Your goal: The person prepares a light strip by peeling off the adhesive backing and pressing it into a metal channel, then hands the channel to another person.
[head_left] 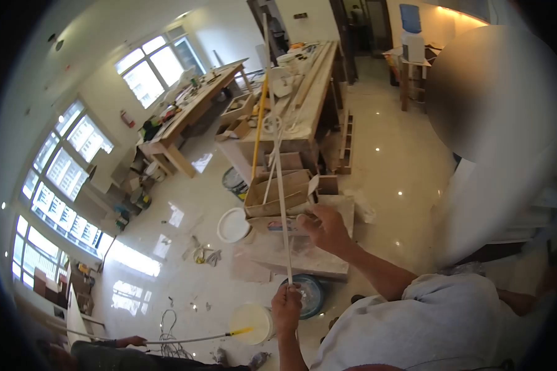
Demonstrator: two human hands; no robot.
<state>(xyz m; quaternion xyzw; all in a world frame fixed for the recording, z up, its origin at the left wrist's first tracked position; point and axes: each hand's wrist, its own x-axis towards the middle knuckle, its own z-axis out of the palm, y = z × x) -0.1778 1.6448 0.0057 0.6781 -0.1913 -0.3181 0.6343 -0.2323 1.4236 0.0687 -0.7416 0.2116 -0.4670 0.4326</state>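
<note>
My left hand [286,307] is wrapped round the lower part of a long, thin white pole [283,210]. The pole rises nearly upright past the workbench. Just right of it is my right hand [323,229], its fingers curled in and apart from the pole; what they hold, if anything, I cannot make out. Below and beside my left hand sits a round blue bucket [312,297]. An open cardboard box [272,195] stands behind the pole, with a dusty board [309,256] in front of it.
A cluttered workbench [303,127] carries long boards; a second table [185,114] stands by the windows. At lower left, another person's hand [130,341] holds a yellow-tipped pole [198,339] beside a white bucket [252,323]. Cables [170,328] lie on the floor. A blurred shape [501,93] fills the right.
</note>
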